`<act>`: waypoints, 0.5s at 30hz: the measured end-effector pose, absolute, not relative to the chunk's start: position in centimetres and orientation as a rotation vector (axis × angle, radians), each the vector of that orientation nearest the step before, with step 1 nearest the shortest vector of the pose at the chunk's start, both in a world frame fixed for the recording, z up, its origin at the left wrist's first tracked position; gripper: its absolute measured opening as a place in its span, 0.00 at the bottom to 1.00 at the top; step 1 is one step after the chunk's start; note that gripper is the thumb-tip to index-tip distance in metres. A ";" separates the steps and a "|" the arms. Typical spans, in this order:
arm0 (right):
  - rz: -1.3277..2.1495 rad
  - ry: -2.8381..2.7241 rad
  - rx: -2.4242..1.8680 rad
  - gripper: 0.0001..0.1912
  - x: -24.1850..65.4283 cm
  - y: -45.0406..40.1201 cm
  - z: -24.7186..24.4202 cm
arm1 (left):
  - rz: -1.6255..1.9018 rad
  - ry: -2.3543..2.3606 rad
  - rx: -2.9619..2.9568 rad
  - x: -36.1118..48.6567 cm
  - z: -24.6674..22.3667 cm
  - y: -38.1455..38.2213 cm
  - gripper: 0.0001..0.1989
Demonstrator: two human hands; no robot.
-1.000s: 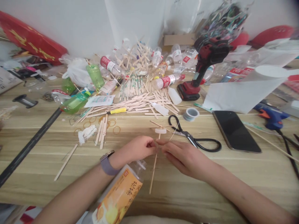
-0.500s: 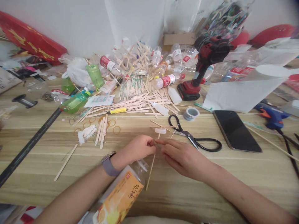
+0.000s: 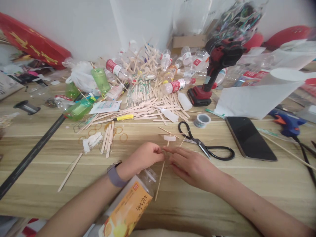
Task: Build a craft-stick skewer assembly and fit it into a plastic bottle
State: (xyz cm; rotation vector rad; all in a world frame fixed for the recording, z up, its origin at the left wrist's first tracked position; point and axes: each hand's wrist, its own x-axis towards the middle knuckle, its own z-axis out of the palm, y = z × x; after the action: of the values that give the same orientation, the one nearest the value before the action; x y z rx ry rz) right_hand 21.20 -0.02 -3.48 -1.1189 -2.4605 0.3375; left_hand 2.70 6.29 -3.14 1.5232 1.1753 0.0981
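Observation:
My left hand (image 3: 148, 154), wearing a watch, is closed in a pinch on a thin wooden skewer (image 3: 160, 181) standing at a slant. A white bottle cap (image 3: 169, 138) sits near the skewer's upper end, with thin sticks (image 3: 170, 134) crossing above it. My right hand (image 3: 191, 164) has its fingers drawn together, index tip meeting the left fingertips beside the skewer; what it pinches is too small to make out. Under my left forearm lies a clear bottle with an orange label (image 3: 130, 207), its neck close to the skewer.
Black-handled scissors (image 3: 201, 144), a wire spool (image 3: 202, 120) and a phone (image 3: 250, 138) lie to the right. Behind them stand a red cordless drill (image 3: 201, 93) and a blue glue gun (image 3: 287, 121). Wooden sticks (image 3: 148, 108) and bottles are heaped at the back. A black bar (image 3: 32, 151) runs along the left.
Almost nothing differs. The skewer's lower end has shifted very slightly to the right, and both hands stay together at the same spot.

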 end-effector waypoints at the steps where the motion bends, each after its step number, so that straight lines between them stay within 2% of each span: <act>1: 0.329 -2.460 -1.118 0.09 21.2 0.0 -3.5 | 0.099 1.179 1.512 2.7 -3.1 6.3 0.12; 15: 0.325 -2.394 -1.211 0.12 20.2 -0.5 -3.7 | 0.139 1.108 1.315 2.3 -3.1 6.6 0.10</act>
State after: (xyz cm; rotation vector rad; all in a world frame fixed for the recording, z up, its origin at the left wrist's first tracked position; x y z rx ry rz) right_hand 20.22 -0.52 -3.74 -1.2109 -2.3936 0.3253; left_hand 2.32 6.64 -3.09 1.3148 1.1083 0.1391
